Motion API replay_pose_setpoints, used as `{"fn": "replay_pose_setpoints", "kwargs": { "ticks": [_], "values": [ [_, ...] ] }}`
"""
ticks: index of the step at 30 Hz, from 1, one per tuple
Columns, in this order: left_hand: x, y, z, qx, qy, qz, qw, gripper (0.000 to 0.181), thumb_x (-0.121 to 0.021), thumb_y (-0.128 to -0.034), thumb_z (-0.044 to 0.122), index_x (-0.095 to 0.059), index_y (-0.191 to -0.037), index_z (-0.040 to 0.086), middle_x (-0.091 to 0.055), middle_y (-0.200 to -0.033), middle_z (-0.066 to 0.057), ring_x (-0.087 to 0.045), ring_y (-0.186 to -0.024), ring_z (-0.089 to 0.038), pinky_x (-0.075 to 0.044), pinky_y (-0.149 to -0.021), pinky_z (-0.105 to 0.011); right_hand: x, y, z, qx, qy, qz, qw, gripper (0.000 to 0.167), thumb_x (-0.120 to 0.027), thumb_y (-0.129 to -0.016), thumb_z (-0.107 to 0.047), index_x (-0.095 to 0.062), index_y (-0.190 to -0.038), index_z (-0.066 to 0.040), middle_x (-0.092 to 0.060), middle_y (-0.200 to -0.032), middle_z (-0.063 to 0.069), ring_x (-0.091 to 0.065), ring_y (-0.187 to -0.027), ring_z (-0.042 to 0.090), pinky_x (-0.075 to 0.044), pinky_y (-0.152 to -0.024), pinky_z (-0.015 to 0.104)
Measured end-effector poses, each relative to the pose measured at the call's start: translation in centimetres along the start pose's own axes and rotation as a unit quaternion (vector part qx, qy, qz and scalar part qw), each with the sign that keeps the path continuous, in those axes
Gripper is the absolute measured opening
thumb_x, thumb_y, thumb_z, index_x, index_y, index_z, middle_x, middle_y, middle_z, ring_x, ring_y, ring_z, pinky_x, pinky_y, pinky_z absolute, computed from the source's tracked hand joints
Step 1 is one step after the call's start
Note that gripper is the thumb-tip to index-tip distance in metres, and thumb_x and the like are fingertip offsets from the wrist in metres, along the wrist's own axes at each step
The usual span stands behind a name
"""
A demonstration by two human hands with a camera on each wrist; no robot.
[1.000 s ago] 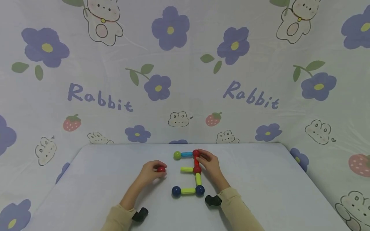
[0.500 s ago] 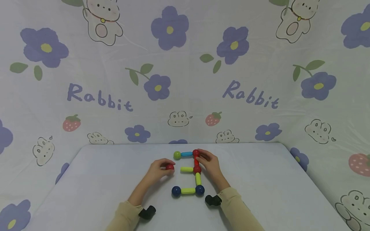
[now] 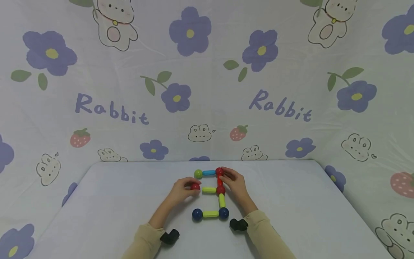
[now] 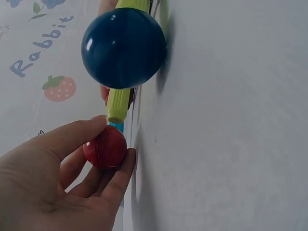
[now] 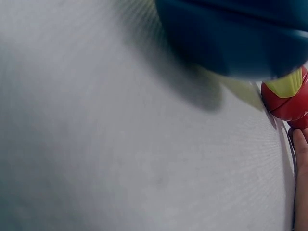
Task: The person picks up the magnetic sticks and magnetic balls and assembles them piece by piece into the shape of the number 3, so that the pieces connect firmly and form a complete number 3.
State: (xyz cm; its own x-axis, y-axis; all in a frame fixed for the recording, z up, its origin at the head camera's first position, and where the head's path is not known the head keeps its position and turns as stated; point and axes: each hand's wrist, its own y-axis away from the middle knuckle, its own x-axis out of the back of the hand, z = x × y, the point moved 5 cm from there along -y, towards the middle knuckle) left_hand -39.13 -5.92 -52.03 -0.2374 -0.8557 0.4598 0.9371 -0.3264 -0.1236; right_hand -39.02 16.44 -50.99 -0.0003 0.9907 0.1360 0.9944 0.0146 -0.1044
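Observation:
My left hand (image 3: 182, 190) pinches a red ball (image 3: 195, 187) between thumb and fingers, just left of the free end of a yellow-green rod (image 3: 209, 190). In the left wrist view the held ball (image 4: 111, 148) is close to that rod's end (image 4: 117, 108); whether they touch I cannot tell. On the right, my right hand (image 3: 237, 185) holds the toy figure of rods and balls near its top, fingers at the upper red ball (image 3: 219, 171) and the red rod (image 3: 220, 180). Its fingertips partly cover that rod. A lower red ball (image 3: 220, 190) joins the rods.
A blue rod (image 3: 208, 172) and green ball (image 3: 198, 174) form the figure's top. Below, another yellow-green rod (image 3: 210, 214) links two dark blue balls (image 3: 197, 214). All lie on a white table (image 3: 291, 201) before a rabbit-print cloth (image 3: 207, 108).
My left hand has carried the red ball rightward, up to the free end of the middle yellow-green rod. My right hand and the figure have stayed in place.

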Motion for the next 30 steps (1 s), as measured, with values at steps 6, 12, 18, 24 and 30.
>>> {"fn": "replay_pose_setpoints", "kwargs": {
  "ticks": [6,12,18,24,30],
  "values": [
    [-0.4,-0.2,0.0,0.006,-0.006,-0.007,0.9999,0.028,-0.074,-0.0851,0.013,-0.069,-0.113,0.015,-0.067,-0.117,-0.009,-0.063,-0.111,-0.026,-0.054,-0.091,-0.038,0.0,-0.1,0.1,0.0,-0.002,-0.004,1.0,0.048,-0.067,-0.092,-0.009,-0.053,-0.137,0.0,-0.053,-0.141,0.022,-0.05,-0.134,0.035,-0.043,-0.103,0.033],
    [-0.6,-0.1,0.3,-0.004,-0.01,-0.016,0.9998,0.028,-0.073,-0.0853,0.01,-0.069,-0.113,0.013,-0.068,-0.116,-0.009,-0.063,-0.109,-0.027,-0.054,-0.092,-0.04,0.1,-1.1,1.6,0.004,-0.008,0.0,1.0,0.049,-0.068,-0.091,-0.01,-0.053,-0.137,-0.002,-0.053,-0.141,0.021,-0.05,-0.134,0.035,-0.043,-0.103,0.034],
    [-0.8,0.1,0.8,-0.007,-0.017,-0.024,0.9995,0.029,-0.072,-0.0859,0.008,-0.067,-0.115,0.011,-0.066,-0.118,-0.011,-0.063,-0.11,-0.028,-0.054,-0.094,-0.042,0.1,-1.7,3.2,-0.002,-0.008,0.019,0.9998,0.046,-0.07,-0.09,-0.014,-0.058,-0.134,-0.01,-0.056,-0.14,0.015,-0.053,-0.132,0.029,-0.045,-0.103,0.033],
    [-0.9,0.1,0.9,-0.012,-0.031,-0.026,0.9991,0.033,-0.073,-0.0849,0.008,-0.067,-0.117,0.009,-0.068,-0.118,-0.012,-0.064,-0.106,-0.024,-0.054,-0.093,-0.038,0.1,-1.7,3.1,0.001,-0.005,0.028,0.9996,0.043,-0.071,-0.089,-0.014,-0.06,-0.131,-0.013,-0.059,-0.137,0.011,-0.056,-0.13,0.026,-0.046,-0.102,0.031],
    [-0.9,0.3,0.8,-0.012,-0.047,-0.033,0.9983,0.028,-0.075,-0.0837,0.009,-0.07,-0.111,0.01,-0.069,-0.108,-0.009,-0.062,-0.095,-0.016,-0.053,-0.085,-0.03,0.1,-1.8,3.2,0.003,-0.003,0.026,0.9997,0.044,-0.071,-0.089,-0.015,-0.06,-0.131,-0.012,-0.059,-0.137,0.012,-0.055,-0.13,0.027,-0.046,-0.103,0.032]
  ]
}}
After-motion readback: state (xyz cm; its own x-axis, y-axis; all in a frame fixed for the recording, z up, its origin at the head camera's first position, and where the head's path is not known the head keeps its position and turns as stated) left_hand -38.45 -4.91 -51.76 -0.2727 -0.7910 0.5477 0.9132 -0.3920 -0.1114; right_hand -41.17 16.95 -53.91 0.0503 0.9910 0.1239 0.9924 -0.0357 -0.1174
